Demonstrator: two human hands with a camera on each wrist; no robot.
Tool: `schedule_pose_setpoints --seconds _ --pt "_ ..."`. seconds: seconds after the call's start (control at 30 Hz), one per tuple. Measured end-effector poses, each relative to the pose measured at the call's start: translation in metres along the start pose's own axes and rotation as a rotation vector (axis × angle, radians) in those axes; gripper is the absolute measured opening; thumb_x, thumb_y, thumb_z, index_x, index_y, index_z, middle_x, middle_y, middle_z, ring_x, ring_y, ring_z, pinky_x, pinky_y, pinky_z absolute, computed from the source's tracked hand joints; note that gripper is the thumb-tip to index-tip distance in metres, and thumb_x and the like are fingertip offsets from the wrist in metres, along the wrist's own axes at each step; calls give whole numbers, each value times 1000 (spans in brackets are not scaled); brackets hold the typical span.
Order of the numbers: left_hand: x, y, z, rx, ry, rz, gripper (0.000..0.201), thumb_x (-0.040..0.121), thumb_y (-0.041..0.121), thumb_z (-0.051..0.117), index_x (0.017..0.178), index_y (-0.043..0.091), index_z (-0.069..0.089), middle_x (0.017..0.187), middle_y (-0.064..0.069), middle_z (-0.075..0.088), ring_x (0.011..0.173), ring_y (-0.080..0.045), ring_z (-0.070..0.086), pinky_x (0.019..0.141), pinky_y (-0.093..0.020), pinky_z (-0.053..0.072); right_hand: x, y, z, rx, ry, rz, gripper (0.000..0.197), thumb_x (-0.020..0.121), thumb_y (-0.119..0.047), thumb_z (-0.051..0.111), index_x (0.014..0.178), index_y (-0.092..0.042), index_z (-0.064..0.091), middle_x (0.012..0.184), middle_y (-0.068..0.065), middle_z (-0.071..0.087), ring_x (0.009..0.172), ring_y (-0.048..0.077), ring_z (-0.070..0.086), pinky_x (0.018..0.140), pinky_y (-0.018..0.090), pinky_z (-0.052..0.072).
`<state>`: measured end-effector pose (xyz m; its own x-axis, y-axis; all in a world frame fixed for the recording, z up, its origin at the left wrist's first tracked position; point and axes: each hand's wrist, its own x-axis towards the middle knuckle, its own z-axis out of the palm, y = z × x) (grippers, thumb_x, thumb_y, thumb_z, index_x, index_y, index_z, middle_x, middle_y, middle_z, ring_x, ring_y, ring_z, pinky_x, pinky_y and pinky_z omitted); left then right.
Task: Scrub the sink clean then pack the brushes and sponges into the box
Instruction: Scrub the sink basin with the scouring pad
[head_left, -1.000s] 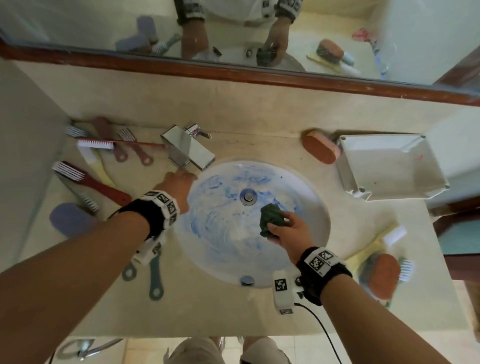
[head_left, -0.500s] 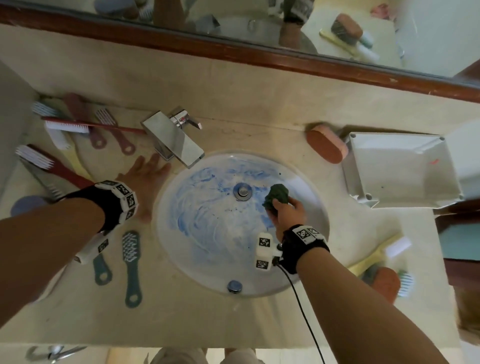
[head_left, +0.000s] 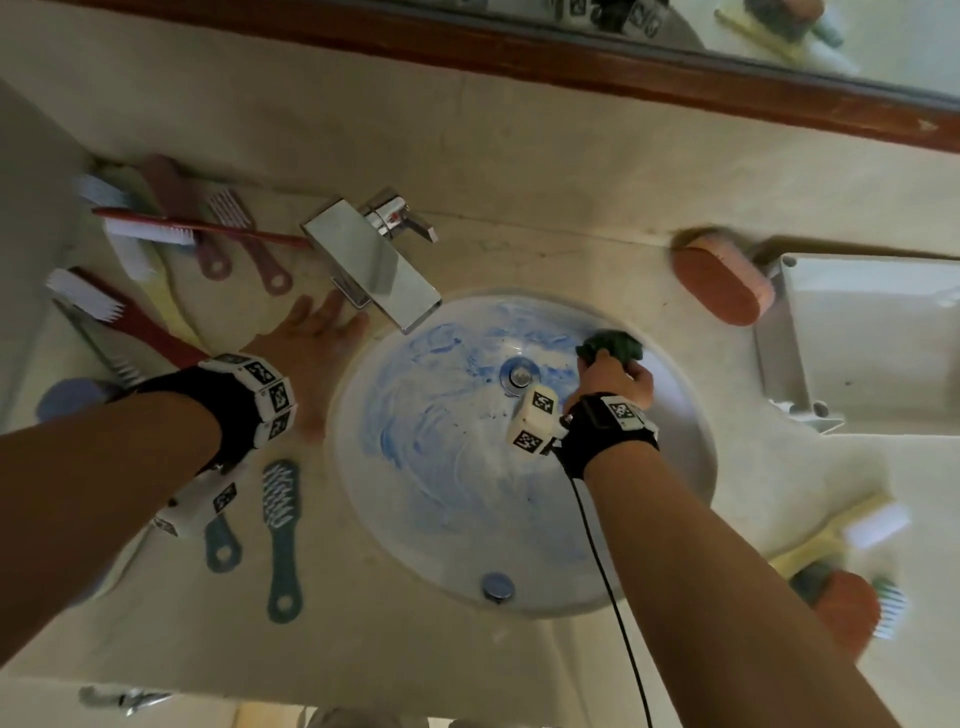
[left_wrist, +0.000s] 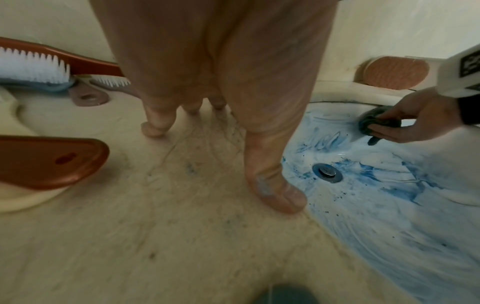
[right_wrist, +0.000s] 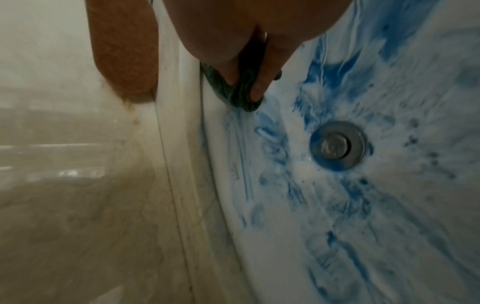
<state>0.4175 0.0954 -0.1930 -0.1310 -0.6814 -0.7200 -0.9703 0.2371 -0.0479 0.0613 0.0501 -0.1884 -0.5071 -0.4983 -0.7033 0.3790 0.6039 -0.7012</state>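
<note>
The round white sink is smeared with blue cleaner around its drain. My right hand grips a dark green scouring pad and presses it against the basin's far right wall, just under the rim; the right wrist view shows the fingers curled over the pad. My left hand lies flat with spread fingers on the counter left of the sink, beside the faucet. The white box stands at the right, with nothing visible inside.
Several brushes lie at the far left and two teal brushes under my left forearm. An orange sponge leans by the box. More brushes and an orange sponge sit at the right front. A mirror runs behind.
My right hand has slid the green pad from the basin's middle up to its far right wall. My left hand went from curled at the rim to flat on the counter.
</note>
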Motion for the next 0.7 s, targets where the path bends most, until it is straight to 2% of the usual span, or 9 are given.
schedule_pose_setpoints --seconds 0.1,0.17,0.2,0.3,0.4,0.47,0.53,0.6,0.7 --pt "-5 7 -12 -21 7 -4 173 14 75 69 143 30 -37 160 -6 -20 147 -36 -15 117 -58 16 -19 -1 28 44 -21 17 24 90 -10 57 110 -22 56 104 5 68 76 10 66 63 22 52" --pt "-7 12 -13 46 50 -6 168 25 74 75 148 23 -28 160 -9 -19 146 -34 -17 120 -54 4 -17 8 42 57 -7 -12 18 85 -6 57 87 -24 56 97 12 72 74 15 71 63 26 55" --pt "-6 12 -13 44 60 -3 168 26 74 75 148 23 -28 160 -9 -19 146 -35 -16 120 -54 6 -16 10 43 23 -7 -37 20 84 -6 58 83 -26 55 94 11 73 74 16 71 64 26 55" --pt "-4 9 -8 -40 40 -43 170 18 77 70 145 31 -33 159 -7 -22 147 -39 -12 116 -58 19 -9 6 27 -23 15 -27 23 89 -10 55 102 -29 56 95 -3 68 78 8 65 60 19 48" --pt "-6 12 -10 -71 38 -52 169 18 73 73 144 36 -33 159 -3 -24 147 -38 -11 114 -59 24 -2 4 0 -36 17 -54 43 92 -14 59 133 -20 47 108 5 62 85 18 62 75 28 52" --pt "-11 16 -15 -75 31 -72 167 25 66 82 145 35 -30 157 -2 -25 147 -39 -9 115 -58 23 -1 6 -4 -20 16 -69 45 93 -16 59 136 -18 46 118 6 63 91 21 65 77 29 51" --pt "-11 16 -15 -87 32 -71 166 28 62 85 145 36 -29 156 -2 -26 146 -39 -8 115 -57 23 -4 4 8 16 23 -43 37 94 -15 56 130 -21 51 113 5 64 91 15 67 69 25 50" --pt "-10 14 -15 -74 50 -44 170 20 68 79 144 37 -31 158 -3 -23 147 -38 -9 114 -58 24 -10 5 29 68 21 -2 24 90 -11 56 108 -26 60 100 1 68 80 11 69 64 24 54" --pt "-5 7 -11 -63 28 -36 170 13 74 69 143 36 -34 159 -5 -22 147 -37 -10 114 -57 23 -11 21 54 -16 -9 -88 13 81 -12 66 83 -25 66 87 6 72 77 22 72 74 37 61"
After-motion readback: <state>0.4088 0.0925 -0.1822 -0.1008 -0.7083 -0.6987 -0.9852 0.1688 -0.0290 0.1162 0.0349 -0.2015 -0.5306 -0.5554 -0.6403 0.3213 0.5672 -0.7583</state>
